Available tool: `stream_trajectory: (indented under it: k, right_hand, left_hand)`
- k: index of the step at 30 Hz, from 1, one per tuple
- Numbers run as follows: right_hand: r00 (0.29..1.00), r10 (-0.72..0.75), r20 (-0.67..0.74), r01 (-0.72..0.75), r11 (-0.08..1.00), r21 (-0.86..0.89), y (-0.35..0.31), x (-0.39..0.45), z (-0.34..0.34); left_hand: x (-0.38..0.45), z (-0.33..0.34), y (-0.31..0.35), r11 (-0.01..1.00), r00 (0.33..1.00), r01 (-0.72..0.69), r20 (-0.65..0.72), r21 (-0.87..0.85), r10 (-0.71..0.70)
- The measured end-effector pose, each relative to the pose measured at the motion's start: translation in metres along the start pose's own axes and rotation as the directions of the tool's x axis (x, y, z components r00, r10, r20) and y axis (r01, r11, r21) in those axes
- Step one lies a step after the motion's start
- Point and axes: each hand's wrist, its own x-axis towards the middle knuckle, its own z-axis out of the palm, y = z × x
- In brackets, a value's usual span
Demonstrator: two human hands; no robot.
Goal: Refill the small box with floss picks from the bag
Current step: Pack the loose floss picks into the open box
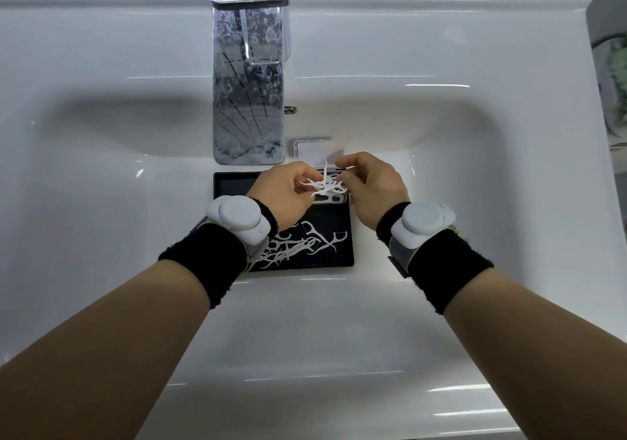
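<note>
Both hands meet over the small clear plastic box (330,198) on the black rectangular tray (234,183). The left hand (285,198) and right hand (373,190) pinch together a bunch of white plastic floss picks (325,185), fingers curled.

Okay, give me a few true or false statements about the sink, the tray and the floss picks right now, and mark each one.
1. Both hands, left hand and right hand, hold a bunch of floss picks. True.
2. The tray is white. False: it is black.
3. Loose picks lie on the tray. True.
4. The small box has its lid closed. False: the lid stands open.
5. Water runs from the tap. False: none shows.
</note>
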Motion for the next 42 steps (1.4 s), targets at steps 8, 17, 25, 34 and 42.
stream_trajectory:
  k: [8, 17, 25, 34, 42]
  right_hand:
    - [0.994, -0.039, 0.100, 0.032, 0.997, 0.070, -0.002, -0.001, -0.001]
    - [0.983, -0.113, 0.145, 0.103, 0.992, 0.077, -0.006, -0.003, -0.004]
    - [0.996, -0.087, 0.024, 0.085, 0.993, 0.078, 0.000, -0.004, -0.013]
    - [0.994, -0.043, -0.099, 0.047, 0.998, 0.043, -0.002, -0.004, -0.009]
    - [0.991, -0.044, -0.123, 0.050, 0.998, 0.048, -0.001, -0.008, -0.013]
  left_hand:
    - [0.002, 0.001, 0.002, 0.999, 0.998, 0.034, -0.059, -0.020, -0.035]
    - [0.012, 0.005, 0.016, 0.995, 0.996, 0.086, -0.033, -0.053, -0.088]
    - [0.010, -0.006, 0.015, 0.991, 0.993, 0.097, -0.056, -0.090, -0.102]
    - [0.006, -0.007, 0.014, 0.974, 0.993, -0.078, -0.074, 0.212, 0.096]
    - [0.011, 0.013, 0.012, 0.958, 0.996, -0.070, -0.031, 0.277, 0.082]
